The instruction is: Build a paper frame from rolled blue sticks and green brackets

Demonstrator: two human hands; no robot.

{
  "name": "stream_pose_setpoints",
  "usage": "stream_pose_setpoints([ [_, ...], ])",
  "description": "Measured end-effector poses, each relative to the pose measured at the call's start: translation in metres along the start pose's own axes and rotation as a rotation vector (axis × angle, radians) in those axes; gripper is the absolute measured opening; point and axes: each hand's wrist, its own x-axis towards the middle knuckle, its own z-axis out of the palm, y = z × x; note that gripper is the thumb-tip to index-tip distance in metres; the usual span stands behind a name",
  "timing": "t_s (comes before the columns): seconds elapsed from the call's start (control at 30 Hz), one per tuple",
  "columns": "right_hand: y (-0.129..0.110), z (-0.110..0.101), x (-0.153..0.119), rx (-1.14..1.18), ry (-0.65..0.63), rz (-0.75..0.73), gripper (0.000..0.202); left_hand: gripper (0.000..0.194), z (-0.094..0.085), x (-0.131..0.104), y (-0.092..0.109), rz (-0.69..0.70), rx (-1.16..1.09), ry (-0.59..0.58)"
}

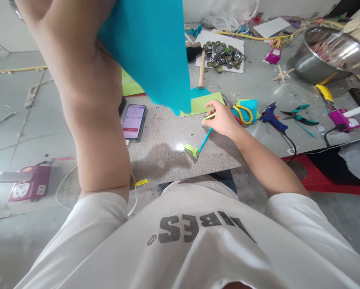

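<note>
Right hand (223, 118): fingertips pinched together on a small green strip (209, 117); over the board, fingers pointing left.
Green strip: in the fingertips, sticking out past them to the left.
Blue stick (205, 139): slants from just below the right fingers toward the near edge; upper end at the hand, can't tell if gripped.
Folded green piece (192, 150): at the stick's near end, left of and nearer than the right hand.
Left hand (68, 24): raised at far left, close to camera, partly cut off; can't tell how far open or what it holds.
Blue sheet (156, 52): beside the left hand, hanging at an angle over the far part of the board; grip on it not visible.
Green sheet (202, 103): flat, just beyond the right fingers.
Scissors (249, 113): yellow handles just right of the right hand.
Phone (134, 122): on the board (168, 160), left side, screen lit.
Right side: glue gun (273, 116), then pliers (294, 115).
Far side: metal caps (223, 54) in a pile; wooden handle (202, 72) beside them.
Far right: steel bowl (315, 66).
</note>
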Motion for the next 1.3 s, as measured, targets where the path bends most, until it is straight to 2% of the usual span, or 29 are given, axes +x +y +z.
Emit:
stream_pose_setpoints([
  [0.13, 0.009, -0.009, -0.006, 0.045, -0.031, -0.051, 0.079, 0.092, -0.021, 0.008, -0.007, -0.177, 0.188, -0.414],
  [0.2, 0.017, -0.013, -0.01, 0.06, -0.06, -0.066, 0.089, 0.055, -0.029, 0.022, -0.014, -0.092, 0.283, -0.54],
  [0.23, 0.021, -0.014, -0.013, 0.055, -0.06, -0.073, 0.095, 0.048, -0.031, 0.03, -0.018, -0.101, 0.439, -0.702],
  [0.3, 0.029, -0.015, -0.019, 0.013, -0.04, -0.086, 0.104, 0.037, -0.035, 0.047, -0.025, 0.084, 0.6, -1.022],
  [0.33, 0.033, -0.014, -0.022, -0.015, -0.027, -0.091, 0.107, 0.035, -0.036, 0.054, -0.027, 0.156, 0.623, -1.154],
  [0.37, 0.037, -0.013, -0.026, -0.042, -0.014, -0.097, 0.109, 0.045, -0.037, 0.058, -0.027, 0.206, 0.64, -1.297],
  [0.4, 0.041, -0.012, -0.028, -0.068, -0.001, -0.105, 0.111, 0.047, -0.038, 0.059, -0.025, 0.262, 0.678, -1.303],
  [0.43, 0.046, -0.011, -0.031, -0.094, 0.019, -0.115, 0.113, 0.044, -0.038, 0.058, -0.021, 0.284, 0.807, -1.226],
  [0.5, 0.054, -0.007, -0.036, -0.145, 0.071, -0.134, 0.117, 0.039, -0.036, 0.048, -0.011, 0.337, 1.209, -0.951],
  [0.53, 0.058, -0.005, -0.038, -0.167, 0.097, -0.141, 0.119, 0.024, -0.034, 0.042, -0.006, 0.347, 1.469, -0.848],
  [0.57, 0.061, -0.002, -0.04, -0.184, 0.121, -0.146, 0.12, 0.03, -0.03, 0.036, -0.003, 0.308, 1.715, -0.793],
  [0.6, 0.064, 0.001, -0.042, -0.192, 0.142, -0.147, 0.12, 0.048, -0.027, 0.031, -0.002, 0.243, 1.927, -0.773],
  [0.67, 0.068, 0.008, -0.046, -0.185, 0.181, -0.146, 0.117, 0.06, -0.021, 0.028, -0.008, 0.061, 2.182, -0.842],
  [0.73, 0.07, 0.015, -0.051, -0.161, 0.221, -0.154, 0.108, 0.058, -0.022, 0.033, -0.023, -0.088, 2.275, -0.947],
  [0.83, 0.068, 0.022, -0.058, -0.11, 0.238, -0.142, 0.092, 0.052, -0.034, 0.051, -0.046, -0.199, 2.34, -1.083],
  [0.93, 0.061, 0.022, -0.065, -0.084, 0.186, -0.078, 0.071, 0.047, -0.051, 0.071, -0.055, -0.254, 2.303, -1.111],
  [1.07, 0.044, 0.015, -0.068, -0.09, 0.123, -0.037, 0.025, 0.055, -0.064, 0.084, -0.052, -0.302, 2.212, -1.11],
  [1.1, 0.039, 0.013, -0.067, -0.091, 0.113, -0.029, 0.022, 0.055, -0.065, 0.084, -0.053, -0.309, 2.203, -1.116],
  [1.2, 0.023, 0.01, -0.06, -0.074, 0.058, 0.0, 0.036, 0.046, -0.062, 0.074, -0.062, -0.297, 2.228, -1.126],
  [1.3, 0.008, 0.009, -0.042, -0.039, 0.004, 0.035, 0.039, 0.035, -0.062, 0.055, -0.08, -0.288, 2.285, -1.216],
])
